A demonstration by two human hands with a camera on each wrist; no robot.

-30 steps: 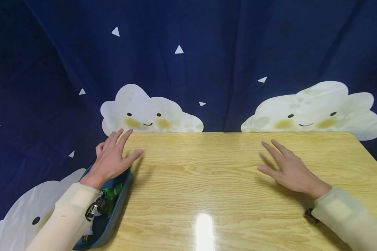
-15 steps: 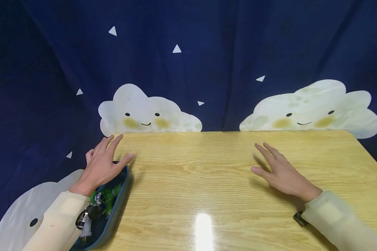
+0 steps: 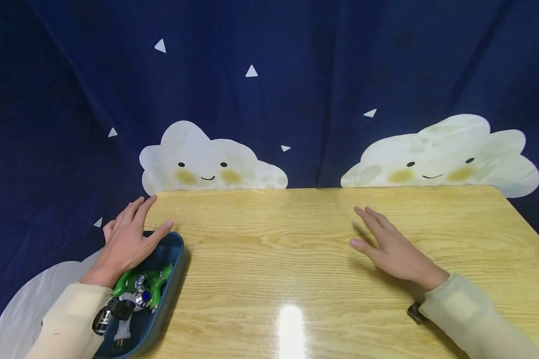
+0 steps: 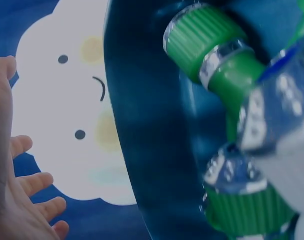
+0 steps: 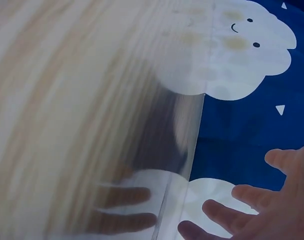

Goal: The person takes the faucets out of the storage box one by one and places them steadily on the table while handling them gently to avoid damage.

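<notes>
My left hand point(image 3: 125, 245) hovers over the far left part of a dark blue bin point(image 3: 179, 252), fingers spread and holding nothing. In the bin lie green Y-shaped pieces point(image 3: 154, 284) with chrome-capped ends, and a whitish-grey piece point(image 3: 123, 326) with a brass-coloured tip. The left wrist view brings a ribbed green collar point(image 4: 204, 42) with a silvery ring close up; the exact kind of these fittings is unclear. My left wrist and sleeve hide part of the bin. Above the table's right half, my right hand point(image 3: 393, 252) is held with extended fingers and touches nothing.
A wood-grain table point(image 3: 260, 264) spans the front, with the bin at its left edge. Behind it hangs a navy curtain point(image 3: 233, 99) printed with white clouds and triangles. A dark wrist camera point(image 3: 416, 313) sits under the right sleeve.
My left hand has drifted left and slightly down, uncovering more of the bin and its green pieces. My right hand has shifted a little left. Both stay unladen.
</notes>
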